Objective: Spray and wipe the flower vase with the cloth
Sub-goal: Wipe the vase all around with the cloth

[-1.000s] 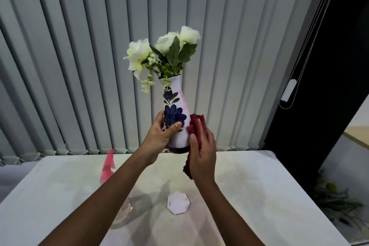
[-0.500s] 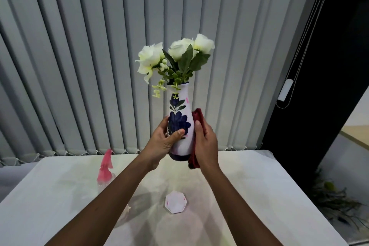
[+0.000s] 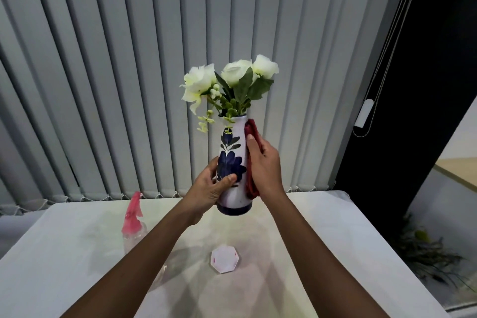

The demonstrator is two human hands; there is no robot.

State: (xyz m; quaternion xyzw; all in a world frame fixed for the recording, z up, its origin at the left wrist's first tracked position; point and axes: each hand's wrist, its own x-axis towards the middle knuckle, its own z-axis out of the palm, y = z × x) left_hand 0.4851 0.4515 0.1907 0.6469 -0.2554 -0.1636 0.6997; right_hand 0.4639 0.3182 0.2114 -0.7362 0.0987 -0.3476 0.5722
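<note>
A white vase [image 3: 236, 142] painted with dark blue flowers and holding white artificial roses is lifted upright above the table. My left hand [image 3: 210, 187] grips its lower body from the left. My right hand [image 3: 263, 162] presses a dark red cloth [image 3: 251, 178] flat against the vase's right side, the cloth reaching up to the neck. A clear spray bottle with a pink trigger head [image 3: 133, 213] stands on the table to the left, partly behind my left forearm.
A white table [image 3: 335, 240] lies below the vase, with a small white hexagonal coaster [image 3: 224, 259] near its middle. Grey vertical blinds [image 3: 103, 72] hang right behind. A dark opening and a plant [image 3: 426, 253] are on the right.
My right hand with the cloth has slid up the vase's right side from the base toward the neck. The vase sits lower in view as the camera has tilted.
</note>
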